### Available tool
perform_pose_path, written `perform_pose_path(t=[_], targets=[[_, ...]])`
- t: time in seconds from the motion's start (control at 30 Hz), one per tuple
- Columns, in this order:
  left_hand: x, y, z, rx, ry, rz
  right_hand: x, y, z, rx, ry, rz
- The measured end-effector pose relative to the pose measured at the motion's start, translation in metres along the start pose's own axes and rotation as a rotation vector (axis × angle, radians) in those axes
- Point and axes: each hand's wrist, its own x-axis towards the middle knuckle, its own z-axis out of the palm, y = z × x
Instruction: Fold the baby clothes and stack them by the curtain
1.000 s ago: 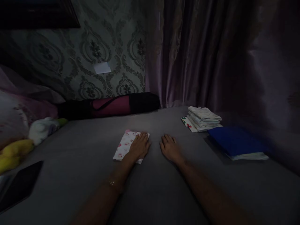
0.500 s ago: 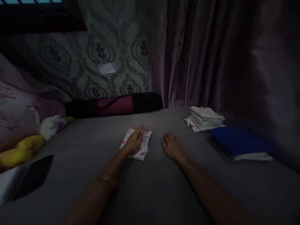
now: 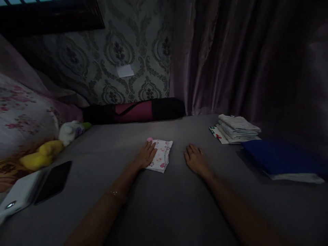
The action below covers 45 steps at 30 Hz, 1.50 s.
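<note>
A small folded white cloth with a pink print [image 3: 162,155] lies on the grey bed sheet [image 3: 164,208]. My left hand [image 3: 147,154] rests flat on the cloth's left side, fingers stretched out and covering part of it. To the right of the cloth, apart from it, my right hand [image 3: 195,159] lies palm down on the sheet, with fingers extended and nothing under them that I can see. Farther right stands a stack of folded light cloths [image 3: 237,129]. In front of that stack lies a blue folded cloth [image 3: 284,155] with a whitish layer beneath it.
At the left are a dark tablet-like slab [image 3: 53,182], a white device [image 3: 22,191], a yellow plush toy [image 3: 42,155] and a white plush toy [image 3: 70,132]. A long black and pink bag [image 3: 134,112] lies along the wall. Purple curtains [image 3: 205,61] hang behind.
My left hand has shifted to the left side of the folded cloth, uncovering more of its print. My right hand stays on the sheet. The whole view has swung slightly left.
</note>
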Motion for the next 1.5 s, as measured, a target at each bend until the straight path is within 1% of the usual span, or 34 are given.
perform_pose_path(t=[0.07,0.13,0.17,0.2,0.23,0.27,0.37,0.4,0.47,0.5,0.57,0.63,0.67,0.73,0.8,0.87,0.97,1.0,1.03,1.07,1.1,1.17,1.2,1.23,1.3,1.33,1.4,1.5], targets=[[-0.001,-0.004,-0.011,-0.186,0.001,-0.042,0.0,0.0,0.0,-0.001,0.005,-0.01],[-0.005,-0.007,-0.021,-0.341,0.093,-0.112,0.0,0.0,0.0,0.001,0.011,-0.017],[-0.006,-0.009,-0.023,-0.372,0.149,-0.148,0.0,0.0,-0.001,0.002,0.012,-0.015],[-0.008,-0.011,-0.024,-0.363,0.179,-0.175,-0.001,-0.001,-0.001,0.003,0.01,-0.01],[-0.009,-0.013,-0.023,-0.319,0.172,-0.19,-0.001,-0.001,-0.001,0.004,0.007,-0.005],[-0.009,-0.016,-0.021,-0.257,0.132,-0.186,-0.001,-0.001,-0.002,0.005,0.003,-0.001],[-0.008,-0.022,-0.015,-0.077,-0.058,-0.134,-0.001,-0.002,-0.004,0.008,-0.011,-0.005],[-0.007,-0.021,-0.015,-0.029,-0.093,-0.123,-0.001,-0.002,-0.004,0.009,-0.012,-0.008],[-0.005,-0.013,-0.02,0.063,-0.09,-0.106,-0.001,-0.002,-0.004,0.014,-0.014,-0.007],[-0.004,-0.006,-0.024,0.104,-0.055,-0.092,-0.001,-0.002,-0.004,0.016,-0.013,-0.006],[-0.002,0.015,-0.028,0.161,0.057,-0.039,-0.001,-0.002,-0.003,0.018,-0.006,-0.005],[-0.002,0.039,-0.026,0.189,0.142,0.034,-0.001,-0.002,-0.003,0.017,-0.008,-0.008],[-0.003,0.05,-0.022,0.202,0.148,0.083,-0.001,-0.002,-0.003,0.015,-0.008,-0.007],[-0.005,0.066,-0.01,0.22,0.096,0.168,-0.001,-0.002,-0.003,0.011,-0.01,-0.003],[-0.008,0.074,0.0,0.218,0.018,0.205,-0.001,-0.002,-0.004,0.01,-0.014,-0.002],[-0.009,0.074,0.005,0.187,-0.031,0.204,-0.001,-0.003,-0.005,0.012,-0.015,-0.005],[-0.007,0.067,0.0,0.042,-0.101,0.184,-0.001,-0.003,-0.005,0.015,-0.017,-0.001],[-0.006,0.064,-0.004,-0.029,-0.11,0.17,-0.001,-0.003,-0.005,0.014,-0.018,0.0],[-0.004,0.059,-0.007,-0.098,-0.093,0.149,-0.001,-0.003,-0.005,0.013,-0.019,0.001],[-0.003,0.053,-0.011,-0.155,-0.045,0.119,-0.002,-0.003,-0.005,0.011,-0.018,0.001],[-0.003,0.046,-0.013,-0.193,0.03,0.077,-0.002,-0.003,-0.004,0.01,-0.015,0.001],[-0.003,0.028,-0.016,-0.21,0.212,-0.066,-0.003,-0.002,-0.004,0.012,-0.003,-0.004],[-0.005,0.018,-0.017,-0.202,0.285,-0.164,-0.003,-0.002,-0.004,0.016,0.005,-0.007],[-0.006,0.007,-0.016,-0.197,0.328,-0.274,-0.003,-0.001,-0.004,0.024,0.011,-0.009],[-0.009,-0.013,-0.014,-0.232,0.322,-0.452,-0.003,-0.001,-0.006,0.043,0.002,-0.009],[-0.01,-0.02,-0.014,-0.273,0.294,-0.505,-0.003,-0.003,-0.008,0.055,-0.013,-0.006],[-0.01,-0.029,-0.013,-0.358,0.241,-0.538,-0.003,-0.01,-0.014,0.087,-0.063,-0.01],[-0.008,-0.028,-0.016,-0.486,0.241,-0.57,-0.004,-0.033,-0.021,0.169,-0.132,-0.058]])
